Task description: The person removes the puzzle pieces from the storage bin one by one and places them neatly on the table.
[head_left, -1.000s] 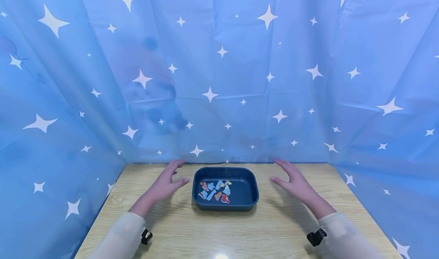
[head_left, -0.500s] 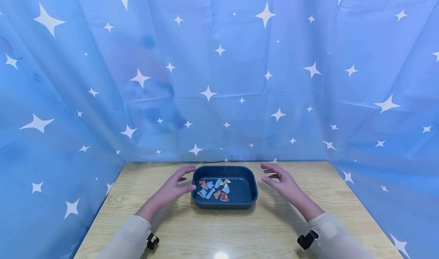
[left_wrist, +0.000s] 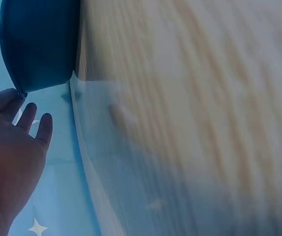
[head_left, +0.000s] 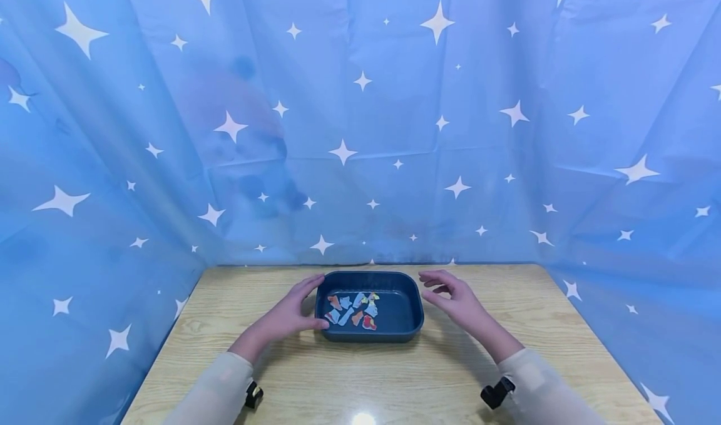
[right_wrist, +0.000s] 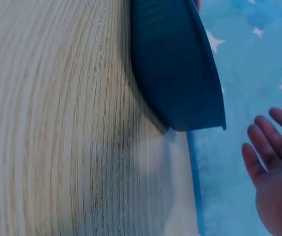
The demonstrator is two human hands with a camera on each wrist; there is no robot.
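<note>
A dark blue rectangular tray (head_left: 388,337) rests on the table, with several small, irregular flat pieces (head_left: 346,316) in grey-white, orange, red and yellow lying in its left half. My left hand (head_left: 288,314) is at the tray's left end, thumb by the front corner and fingers by the back corner. In the left wrist view, its fingertips (left_wrist: 6,98) meet the tray's rim, the fingers spread. To the right, my right hand (head_left: 459,303) hovers just off the tray's right end. The right wrist view shows a gap between its relaxed fingers and the tray wall (right_wrist: 180,69).
The light wood-grain table (head_left: 360,381) extends around the tray. A blue curtain (head_left: 360,118) with white stars hangs behind the table and along its sides. Each sleeve carries a small black device, the left one (head_left: 254,395) and the right one (head_left: 497,392).
Both hands have moved inward toward the tray. My left hand has come up to its left rim, while my right hand has drawn close to the right one. The tray stays put.
</note>
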